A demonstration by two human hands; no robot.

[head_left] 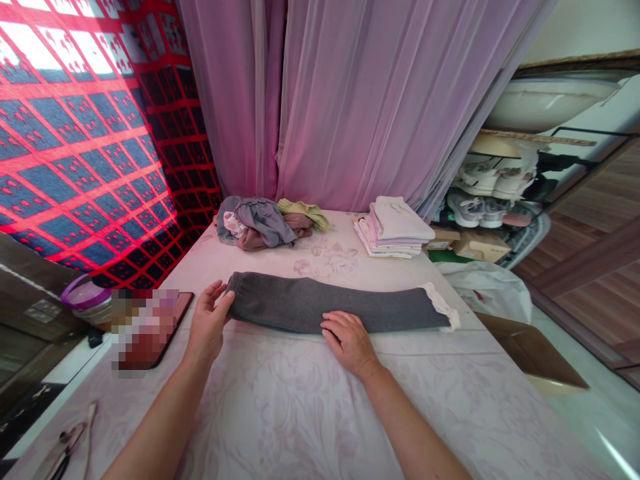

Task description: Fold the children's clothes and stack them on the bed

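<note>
A pair of dark grey pants (pixel 285 303), folded lengthwise into a long strip, lies across the table. Pale lace trim edges its right end. At the left end, my left hand (pixel 210 320) pinches the cloth between thumb and fingers. My right hand (pixel 349 340) rests on the near edge around the middle of the strip, its fingers loosely bent on top and not gripping. Behind the pants, to the left, sits a crumpled heap of clothes (pixel 263 223) in grey-blue, brown and yellow-green. A neat stack of folded white and pale pink clothes (pixel 397 227) stands at the back right.
The table wears a pale floral cloth (pixel 280 400). A phone (pixel 173 327), partly blurred out, lies at the left, with a cable (pixel 90 433) nearer me. Purple curtains (pixel 350 100) hang behind. Right of the table are a shoe rack (pixel 490 180) and an open cardboard box (pixel 530 347).
</note>
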